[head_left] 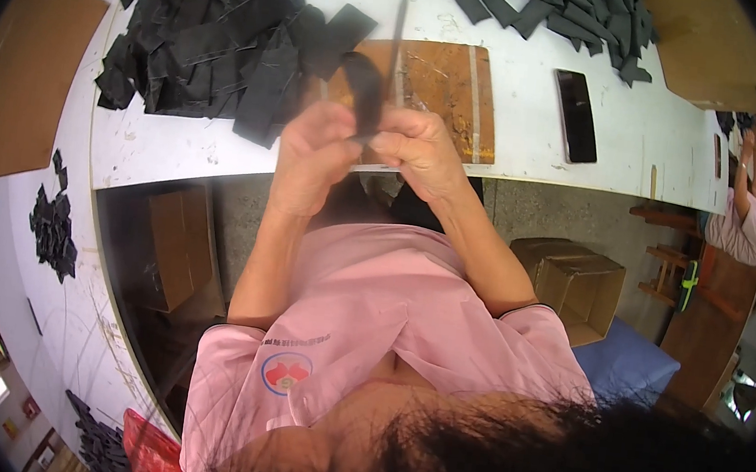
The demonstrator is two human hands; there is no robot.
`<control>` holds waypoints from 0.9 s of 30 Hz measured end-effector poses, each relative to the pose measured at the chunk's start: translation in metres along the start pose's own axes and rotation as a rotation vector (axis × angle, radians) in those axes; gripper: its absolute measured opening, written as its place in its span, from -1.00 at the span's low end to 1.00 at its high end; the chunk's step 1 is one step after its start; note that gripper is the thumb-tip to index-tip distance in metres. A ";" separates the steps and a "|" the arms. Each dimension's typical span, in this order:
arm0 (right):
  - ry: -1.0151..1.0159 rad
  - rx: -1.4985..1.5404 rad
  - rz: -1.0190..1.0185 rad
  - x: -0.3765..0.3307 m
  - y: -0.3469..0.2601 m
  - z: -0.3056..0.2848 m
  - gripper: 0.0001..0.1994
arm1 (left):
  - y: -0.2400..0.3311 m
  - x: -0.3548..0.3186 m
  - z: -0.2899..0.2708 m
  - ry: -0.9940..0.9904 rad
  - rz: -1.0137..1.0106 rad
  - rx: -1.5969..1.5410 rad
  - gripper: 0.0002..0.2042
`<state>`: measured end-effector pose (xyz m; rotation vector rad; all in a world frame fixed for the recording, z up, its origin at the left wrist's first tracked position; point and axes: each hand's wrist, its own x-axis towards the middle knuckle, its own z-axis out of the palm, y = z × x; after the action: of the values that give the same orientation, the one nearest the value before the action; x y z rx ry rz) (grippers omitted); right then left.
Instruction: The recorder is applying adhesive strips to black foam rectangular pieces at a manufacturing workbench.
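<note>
A curled black fabric piece [364,87] stands up between my two hands, over the front of a brown board [444,86] with tape strips across it. My left hand [316,151] is closed on the lower left of the fabric, its fingers slightly smeared by motion. With thumb and fingers pinched, my right hand [420,153] grips the same piece at its lower end. Just beyond my right hand rises a thin dark upright strip [399,40]; what it is I cannot make out. Left of the board lies a large heap of flat black fabric pieces [205,38].
Folded black pieces [572,12] are piled at the far right of the white table [514,167], with a dark phone [576,117] nearer. Cardboard boxes [729,52] stand around, one open box [571,284] below the table. Another person [740,223] works at far right.
</note>
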<state>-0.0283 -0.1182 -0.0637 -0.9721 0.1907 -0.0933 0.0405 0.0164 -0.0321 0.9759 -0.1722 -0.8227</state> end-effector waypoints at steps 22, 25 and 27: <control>0.021 -0.248 -0.387 0.003 -0.037 0.019 -0.91 | 0.000 -0.007 0.033 0.158 0.388 0.336 -0.80; 0.106 -0.553 -0.570 0.001 -0.054 0.033 -0.93 | 0.000 0.002 0.047 0.284 0.559 0.322 -0.82; 0.138 -0.707 -0.571 0.001 -0.064 0.035 -0.92 | 0.008 0.003 0.051 0.247 0.536 0.294 -0.87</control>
<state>-0.0195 -0.1265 0.0084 -1.7077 0.0633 -0.6515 0.0227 -0.0172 0.0027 1.2247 -0.3302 -0.1833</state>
